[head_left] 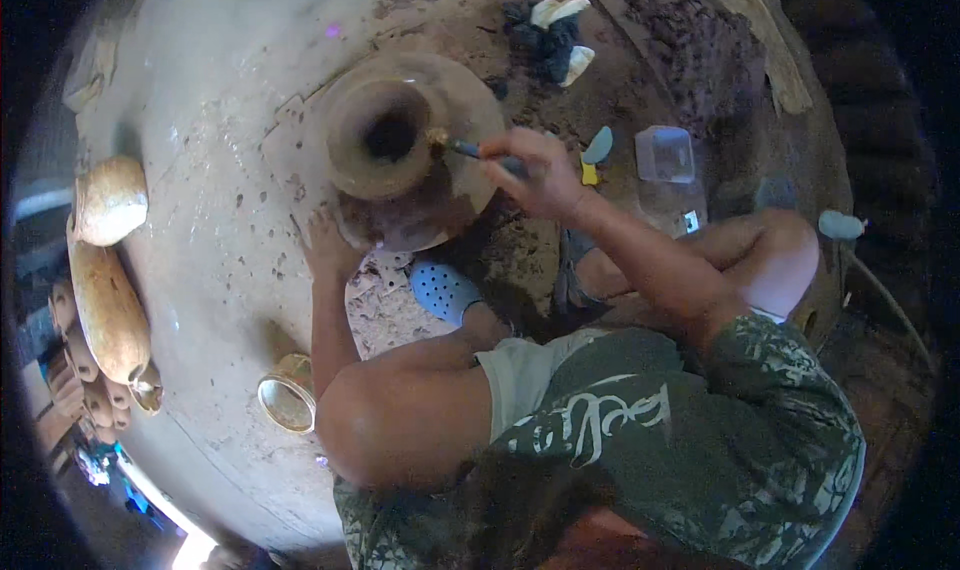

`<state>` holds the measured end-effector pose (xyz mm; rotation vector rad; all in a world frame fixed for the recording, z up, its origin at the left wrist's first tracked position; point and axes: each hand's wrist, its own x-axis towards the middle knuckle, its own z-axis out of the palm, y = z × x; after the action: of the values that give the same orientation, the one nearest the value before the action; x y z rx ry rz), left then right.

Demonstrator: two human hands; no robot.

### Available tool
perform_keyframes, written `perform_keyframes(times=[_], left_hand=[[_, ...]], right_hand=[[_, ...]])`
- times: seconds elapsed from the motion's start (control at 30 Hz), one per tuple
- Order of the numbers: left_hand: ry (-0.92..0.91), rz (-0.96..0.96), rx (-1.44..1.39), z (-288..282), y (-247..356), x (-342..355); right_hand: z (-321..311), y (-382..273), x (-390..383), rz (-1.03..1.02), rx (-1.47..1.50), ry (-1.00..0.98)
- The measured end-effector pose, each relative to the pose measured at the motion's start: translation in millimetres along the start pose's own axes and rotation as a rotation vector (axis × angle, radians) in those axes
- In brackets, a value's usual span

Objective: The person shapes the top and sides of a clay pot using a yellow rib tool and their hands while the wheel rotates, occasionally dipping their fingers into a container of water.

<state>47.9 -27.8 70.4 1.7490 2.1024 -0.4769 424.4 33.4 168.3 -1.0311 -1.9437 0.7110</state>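
Note:
A round clay pot (347,140) with a wide flared rim and a dark mouth sits on a turning-wheel disc (468,100). My right hand (540,173) is closed round the handle of a paintbrush (466,149). The brush's bristles touch the right side of the pot, by the rim. At the lower left edge of the wheel rests my left hand (332,246), its fingers apart and nothing in it. Below the wheel shows a blue clog (443,290) with holes, on my foot.
Right of the wheel lie a clear plastic tub (665,155), a grey-green oval scraper (597,145) and a yellow piece (589,173). Black and white cloth (553,40) lies beyond. At left are a long gourd (108,310), a pale-ended vessel (110,200) and an open jar (287,400).

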Motion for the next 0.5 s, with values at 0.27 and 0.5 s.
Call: perform_keyframes(times=[0.27, 0.5], left_hand=[[0.048, -0.131, 0.000, 30.5, 70.3, -54.8], [-0.022, 0.190, 0.018, 43.5, 53.0, -44.7]], right_hand=[[-114.6, 164.7, -22.5, 0.337, -0.512, 0.265], [-154.4, 251.6, -93.8, 1.232, 0.333, 0.312]])
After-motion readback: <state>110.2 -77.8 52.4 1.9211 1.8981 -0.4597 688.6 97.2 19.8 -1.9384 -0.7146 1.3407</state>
